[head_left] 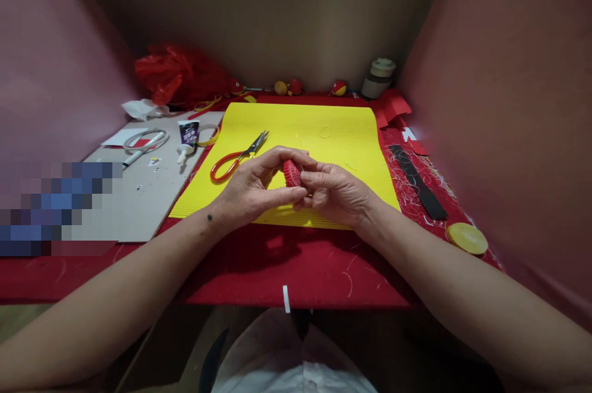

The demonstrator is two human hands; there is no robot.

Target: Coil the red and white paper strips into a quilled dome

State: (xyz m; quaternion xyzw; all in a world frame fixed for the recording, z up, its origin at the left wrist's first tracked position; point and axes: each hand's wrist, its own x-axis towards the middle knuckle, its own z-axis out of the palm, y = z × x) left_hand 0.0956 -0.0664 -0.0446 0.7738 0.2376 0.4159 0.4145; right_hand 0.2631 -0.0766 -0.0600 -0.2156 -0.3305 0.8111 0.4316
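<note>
At the centre of the frame, 2 bare hands meet over a ribbed yellow corrugated sheet (319, 128) spread on a red cloth-covered table (296, 269). The left hand (252, 186) and right hand (335, 192) together pinch a small red ribbed paper dome (291, 172) between fingertips and thumbs, holding it just above the sheet's near edge. Orange-handled scissors (235, 157) lie on the sheet just left of the hands. At the left, a grey cardboard panel (139, 195) carries a small tube of glue (187, 140) and a loop of white cord (145, 140). A crumpled red plastic bag (173, 75) sits at the upper left. At the right edge lie a black paper strip (419, 182) and, nearer, a flat yellow disc (467, 237). A pale lidded jar (379, 77) stands at the upper right. Plain brown and pinkish walls enclose the table on 3 sides.
</note>
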